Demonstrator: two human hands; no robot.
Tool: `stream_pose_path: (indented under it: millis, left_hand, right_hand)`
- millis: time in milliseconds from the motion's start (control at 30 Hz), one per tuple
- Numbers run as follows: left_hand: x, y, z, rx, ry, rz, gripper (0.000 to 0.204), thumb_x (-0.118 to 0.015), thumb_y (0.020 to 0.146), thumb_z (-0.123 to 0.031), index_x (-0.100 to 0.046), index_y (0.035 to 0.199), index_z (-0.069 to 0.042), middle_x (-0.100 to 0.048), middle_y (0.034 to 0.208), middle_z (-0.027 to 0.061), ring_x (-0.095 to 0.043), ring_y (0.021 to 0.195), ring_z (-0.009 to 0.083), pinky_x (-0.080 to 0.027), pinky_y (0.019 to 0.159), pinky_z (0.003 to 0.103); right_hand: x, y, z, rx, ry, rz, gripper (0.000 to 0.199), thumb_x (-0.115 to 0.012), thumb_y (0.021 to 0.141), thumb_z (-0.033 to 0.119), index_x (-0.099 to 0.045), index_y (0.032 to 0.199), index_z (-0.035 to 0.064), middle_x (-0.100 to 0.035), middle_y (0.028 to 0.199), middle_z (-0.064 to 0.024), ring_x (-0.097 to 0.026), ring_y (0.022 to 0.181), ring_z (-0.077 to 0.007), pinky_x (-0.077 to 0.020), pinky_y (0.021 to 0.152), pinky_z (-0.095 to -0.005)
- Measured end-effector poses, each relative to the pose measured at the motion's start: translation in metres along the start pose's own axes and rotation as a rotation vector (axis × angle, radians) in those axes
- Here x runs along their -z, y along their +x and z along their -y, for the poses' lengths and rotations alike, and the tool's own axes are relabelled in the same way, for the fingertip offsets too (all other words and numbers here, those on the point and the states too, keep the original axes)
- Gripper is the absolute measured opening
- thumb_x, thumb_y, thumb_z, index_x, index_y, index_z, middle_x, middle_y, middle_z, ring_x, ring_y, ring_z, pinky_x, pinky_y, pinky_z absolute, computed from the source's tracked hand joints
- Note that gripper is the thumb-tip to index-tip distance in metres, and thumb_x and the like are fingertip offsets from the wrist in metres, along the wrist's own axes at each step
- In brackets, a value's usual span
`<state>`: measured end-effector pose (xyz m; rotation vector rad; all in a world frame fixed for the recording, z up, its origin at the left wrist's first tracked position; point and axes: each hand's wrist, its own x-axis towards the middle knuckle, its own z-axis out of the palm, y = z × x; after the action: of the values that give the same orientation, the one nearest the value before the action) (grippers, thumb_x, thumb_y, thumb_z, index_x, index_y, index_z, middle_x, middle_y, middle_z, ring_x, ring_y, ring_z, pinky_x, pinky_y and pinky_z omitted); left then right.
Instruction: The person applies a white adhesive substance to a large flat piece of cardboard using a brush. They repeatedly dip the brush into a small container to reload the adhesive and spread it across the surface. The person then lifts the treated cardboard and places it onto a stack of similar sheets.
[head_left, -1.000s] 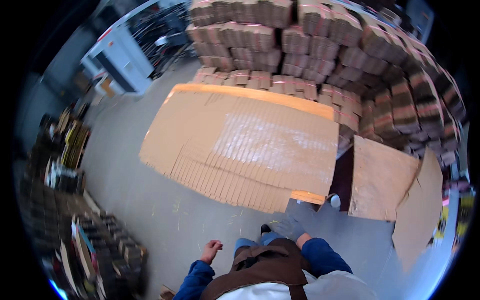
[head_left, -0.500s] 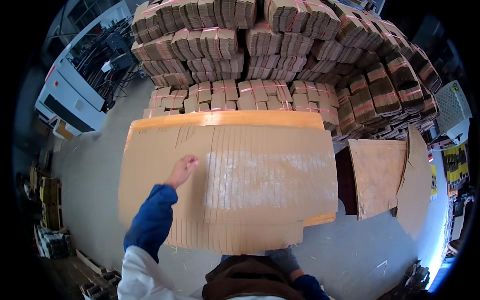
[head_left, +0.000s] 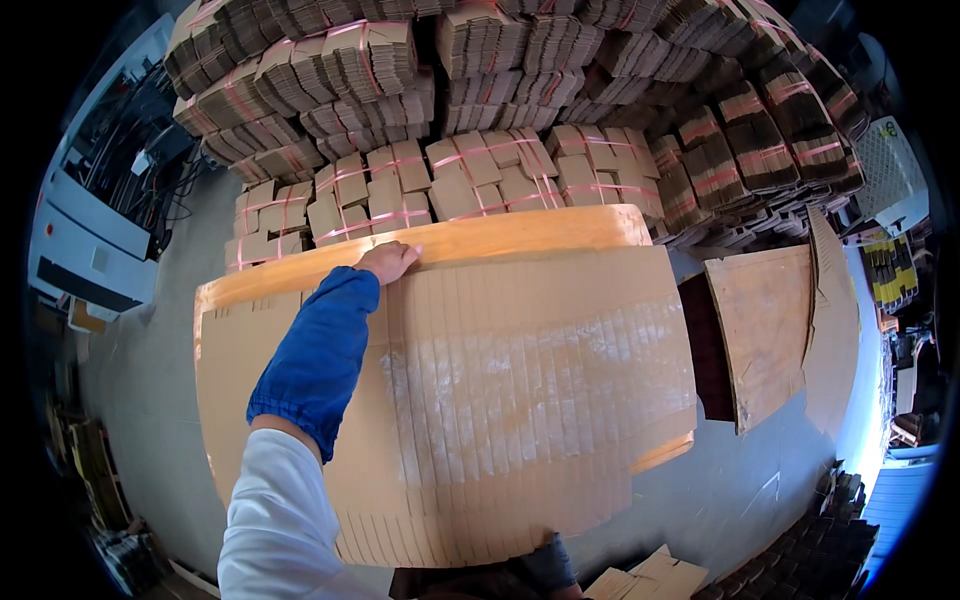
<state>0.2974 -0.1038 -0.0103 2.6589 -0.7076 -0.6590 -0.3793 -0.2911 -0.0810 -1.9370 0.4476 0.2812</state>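
Observation:
My left hand (head_left: 388, 262), in a blue sleeve cover, has its fingers closed at the far edge of the overlapping cardboard sheets (head_left: 540, 290), where the left end of the fanned row begins. Its fingertips seem to pinch the corner of the leftmost sheet. The sheets lie fanned in narrow steps across a wooden table, with a whitish, shiny wet-looking band (head_left: 530, 380) over their middle. Plain cardboard (head_left: 260, 370) lies flat under and left of my forearm. At the bottom edge, my right hand (head_left: 550, 565), in a grey-blue glove, is mostly cut off; its fingers are hidden.
The table's orange wooden far edge (head_left: 500, 237) shows beyond the sheets. Strapped bundles of cardboard (head_left: 485, 170) are piled high behind it. A wooden board (head_left: 762, 335) and a cardboard piece (head_left: 835, 330) stand at right. A white machine (head_left: 95, 240) is at left.
My left hand has moved forward from above the plain cardboard to the sheets' far edge. The view has shifted and come closer to the table; my right hand shows less.

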Motion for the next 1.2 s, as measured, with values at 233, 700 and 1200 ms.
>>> stream_pose_path:
  millis: [233, 700, 1200]
  left_hand:
    - [0.001, 0.019, 0.003, 0.041, -0.040, 0.086, 0.073, -0.025, 0.100, -0.057, -0.064, 0.113, 0.003, -0.062, 0.116, 0.0270, -0.056, 0.114, 0.0406, -0.040, 0.102, 0.043]
    - [0.002, 0.024, -0.001, 0.085, -0.012, 0.166, 0.077, -0.020, 0.100, -0.057, -0.065, 0.111, 0.005, -0.063, 0.116, 0.0273, -0.056, 0.114, 0.0408, -0.040, 0.101, 0.044]
    - [0.006, 0.028, -0.003, 0.224, -0.084, 0.199, 0.077, -0.023, 0.099, -0.060, -0.067, 0.106, 0.002, -0.062, 0.117, 0.0267, -0.055, 0.113, 0.0423, -0.041, 0.100, 0.044]
  right_hand:
    - [0.000, -0.001, 0.032, -0.182, 0.102, -0.037, 0.060, -0.058, 0.090, 0.037, -0.043, 0.136, 0.0002, -0.055, 0.123, -0.0163, -0.053, 0.109, -0.0308, -0.0428, 0.093, -0.0453]
    - [-0.008, -0.028, -0.006, -0.255, -0.277, 0.000, 0.070, -0.072, 0.076, 0.023, -0.045, 0.137, -0.0004, -0.059, 0.093, -0.0254, -0.056, 0.074, -0.0385, -0.0470, 0.065, -0.0474]
    - [-0.018, 0.007, 0.046, -0.441, 0.958, -0.251, 0.046, -0.053, 0.097, 0.037, -0.050, 0.127, 0.0028, -0.056, 0.129, -0.0132, -0.055, 0.114, -0.0273, -0.0430, 0.098, -0.0429]
